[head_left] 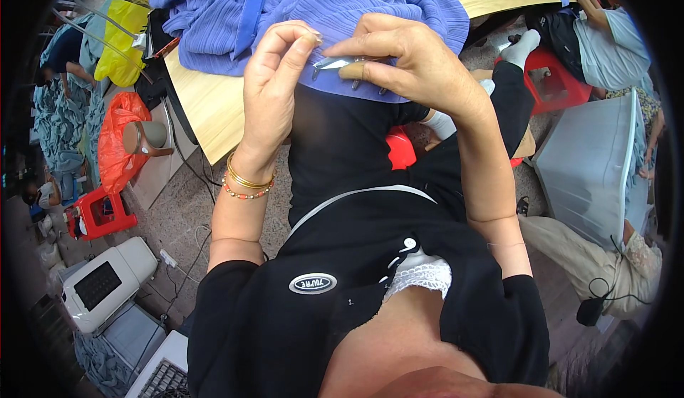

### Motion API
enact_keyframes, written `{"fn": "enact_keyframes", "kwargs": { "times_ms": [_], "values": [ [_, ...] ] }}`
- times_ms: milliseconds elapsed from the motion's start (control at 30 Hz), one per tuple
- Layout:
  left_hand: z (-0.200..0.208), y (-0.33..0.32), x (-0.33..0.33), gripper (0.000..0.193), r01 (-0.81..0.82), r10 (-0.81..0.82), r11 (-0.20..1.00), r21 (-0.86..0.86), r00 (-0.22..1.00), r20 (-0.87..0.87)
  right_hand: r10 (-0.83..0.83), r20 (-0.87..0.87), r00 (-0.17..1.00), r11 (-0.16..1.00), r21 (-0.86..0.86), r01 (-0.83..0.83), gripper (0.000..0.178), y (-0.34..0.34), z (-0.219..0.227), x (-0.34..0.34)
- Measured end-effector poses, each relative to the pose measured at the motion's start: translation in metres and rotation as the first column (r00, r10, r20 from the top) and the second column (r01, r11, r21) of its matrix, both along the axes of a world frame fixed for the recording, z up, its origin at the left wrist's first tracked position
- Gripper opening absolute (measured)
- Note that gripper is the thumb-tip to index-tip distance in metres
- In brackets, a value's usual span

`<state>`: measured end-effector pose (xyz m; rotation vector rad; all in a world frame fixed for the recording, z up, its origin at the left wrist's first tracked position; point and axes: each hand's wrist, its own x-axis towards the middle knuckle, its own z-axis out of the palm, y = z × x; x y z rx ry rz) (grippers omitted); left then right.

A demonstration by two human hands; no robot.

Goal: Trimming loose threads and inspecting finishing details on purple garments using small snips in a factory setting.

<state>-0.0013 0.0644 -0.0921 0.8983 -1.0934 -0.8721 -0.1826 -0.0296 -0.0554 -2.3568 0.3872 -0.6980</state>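
My left hand [274,70] is raised over the near edge of the blue-purple cloth, thumb and fingertips pinched together. Something small and pale shows at the fingertips, too small to name. Close beside it, my right hand [417,60] grips a pair of small metal thread snips [333,63], whose blades point toward the left hand. Under and beyond both hands lies a bunched, ribbed blue-purple garment [214,21], with a smooth strip of the same colour on it. Part of its edge hangs over my lap.
The garment rests on a light wooden tabletop [203,106]. To the left are a red plastic bag [121,131], a red stool [105,213] and a white machine [107,284]. Cables cross the floor. At the right stand a large white bin [588,159] and other people on red stools.
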Motion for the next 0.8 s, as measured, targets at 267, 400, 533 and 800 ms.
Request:
{"fn": "enact_keyframes", "kwargs": {
  "times_ms": [267, 400, 533, 800],
  "values": [
    [-0.012, 0.0, 0.008, 0.009, -0.249, 0.251, 0.968, -0.042, 0.966, 0.064, -0.141, 0.156, 0.978, 0.98, 0.159, 0.116, 0.025, -0.01, -0.003, -0.016],
    [-0.025, 0.001, 0.017, 0.022, -0.356, 0.416, 0.909, -0.216, 0.739, 0.53, -0.289, 0.229, 0.93, 0.882, 0.441, 0.165, 0.032, -0.014, -0.039, -0.046],
    [-0.038, -0.002, 0.016, 0.035, -0.329, 0.347, 0.932, -0.152, 0.689, 0.637, -0.366, 0.166, 0.916, 0.782, 0.588, 0.206, 0.037, -0.015, -0.077, -0.056],
    [-0.048, -0.005, 0.041, 0.031, -0.413, 0.524, 0.842, -0.347, 0.476, 0.706, -0.341, 0.247, 0.907, 0.8, 0.583, 0.142, 0.017, -0.041, -0.069, -0.037]
  ]
}}
